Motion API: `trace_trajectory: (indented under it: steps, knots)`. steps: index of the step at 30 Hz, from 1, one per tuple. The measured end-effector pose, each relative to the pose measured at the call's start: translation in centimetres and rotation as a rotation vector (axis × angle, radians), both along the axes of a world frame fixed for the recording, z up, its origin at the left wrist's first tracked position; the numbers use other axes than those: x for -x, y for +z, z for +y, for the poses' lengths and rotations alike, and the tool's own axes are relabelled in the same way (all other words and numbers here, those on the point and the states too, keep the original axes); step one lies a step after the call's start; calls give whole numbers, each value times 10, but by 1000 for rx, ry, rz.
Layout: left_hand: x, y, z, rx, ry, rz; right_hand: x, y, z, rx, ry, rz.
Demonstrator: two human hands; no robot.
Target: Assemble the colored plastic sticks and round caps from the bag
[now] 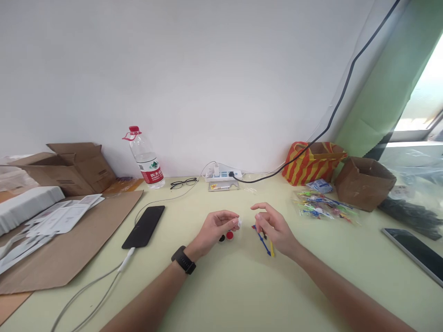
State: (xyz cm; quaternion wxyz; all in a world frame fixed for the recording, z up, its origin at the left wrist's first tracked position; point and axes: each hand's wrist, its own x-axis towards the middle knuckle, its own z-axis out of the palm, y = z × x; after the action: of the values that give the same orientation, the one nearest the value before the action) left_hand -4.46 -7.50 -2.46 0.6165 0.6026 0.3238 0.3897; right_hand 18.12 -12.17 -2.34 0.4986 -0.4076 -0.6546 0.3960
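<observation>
1. Piece (239, 222), small and whitish, sits at the fingertips of your left hand (213, 229), just above the worktop (228, 295); its exact shape is too small to make out.
2. Near it on the worktop, just below your left fingers, are two small round parts side by side: a red one (230, 235) and a black one (222, 238), the latter partly covered.
3. Under and beside your right hand (277, 231) you have slim plastic sticks: a blue stick (265, 244) with a pointed end, a yellow stick (272, 249) close against it, and a dark part (265, 235) between them, partly hidden.
4. Your left forearm reaches in from the lower left, a black watch (183, 259) at the wrist, with the hand turned inward. Your right forearm comes in from the lower right, its hand angled toward the left one; the two stand apart.
5. Your left thumb and forefinger are closed in a pinch on the whitish piece.
6. Your right forefinger points out, the other fingers half curled; you cannot tell from this view whether they grip or touch the sticks.
</observation>
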Motion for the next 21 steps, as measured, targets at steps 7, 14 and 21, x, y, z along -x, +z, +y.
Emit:
trace_trajectory:
  steps: [7,14,21]
  knots:
    - [-3,-1,-5,4,-43,38,9,-9,-1,-14,74,-102]
    - [-4,-1,-7,4,-38,65,8,-12,-1,-112,14,-146]
    - [-6,2,-5,2,-24,36,3,-7,-8,-275,-116,-264]
